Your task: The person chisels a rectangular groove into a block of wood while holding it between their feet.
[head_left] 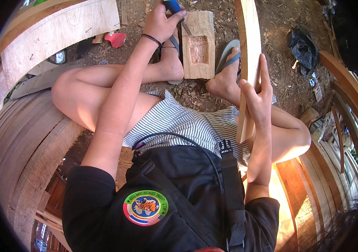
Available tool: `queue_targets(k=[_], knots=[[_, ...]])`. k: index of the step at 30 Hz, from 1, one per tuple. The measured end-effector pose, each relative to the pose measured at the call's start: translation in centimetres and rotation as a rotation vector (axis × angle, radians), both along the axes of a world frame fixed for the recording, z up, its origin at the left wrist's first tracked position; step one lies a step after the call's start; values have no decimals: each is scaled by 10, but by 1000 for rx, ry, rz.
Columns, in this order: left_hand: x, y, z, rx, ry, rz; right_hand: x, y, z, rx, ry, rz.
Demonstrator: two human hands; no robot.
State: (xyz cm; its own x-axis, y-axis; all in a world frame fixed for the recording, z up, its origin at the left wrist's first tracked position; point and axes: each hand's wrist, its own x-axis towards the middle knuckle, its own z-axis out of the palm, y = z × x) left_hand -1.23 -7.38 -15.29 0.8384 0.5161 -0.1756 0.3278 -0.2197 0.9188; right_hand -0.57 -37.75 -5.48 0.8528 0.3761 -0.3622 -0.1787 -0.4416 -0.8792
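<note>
Wood everywhere. Near end first: right hand (pixel 258 98) wrapped around a long pale plank (pixel 248 63), thumb on the near face, fingers laid flat along the far edge, fully closed on it. Plank runs from just below that grip, over the right knee, up and away past the right foot toward the top of the view. Its lower end sits just under the palm, against the striped shorts (pixel 187 124).

Left of that grip, across the lap: left hand (pixel 160 21) reaches out past the left knee, fist closed tight on a blue tool handle (pixel 172 6). A dark metal shank comes out below the fist and angles down onto the wooden block (pixel 198 44).

Block lies flat on the ground just right of the left grip, between the two sandalled feet, left foot touching its side. It has a rectangular recess (pixel 198 49) cut into the top; inside only raw, rough-cut reddish wood, can't make out loose contents.

Beyond and around: wood chips on dirt, a pink scrap (pixel 116 39) left of the left hand, a black bag (pixel 303 46) well right of the plank.
</note>
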Motion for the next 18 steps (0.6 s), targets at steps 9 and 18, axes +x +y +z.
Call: queue_targets(k=[9,18], knots=[[-4,3,-5,68,54,-9,-1,3,4,-25,21,7],[-2,-5,0,97,15,10,-3,0,-3,-64,-9,26]])
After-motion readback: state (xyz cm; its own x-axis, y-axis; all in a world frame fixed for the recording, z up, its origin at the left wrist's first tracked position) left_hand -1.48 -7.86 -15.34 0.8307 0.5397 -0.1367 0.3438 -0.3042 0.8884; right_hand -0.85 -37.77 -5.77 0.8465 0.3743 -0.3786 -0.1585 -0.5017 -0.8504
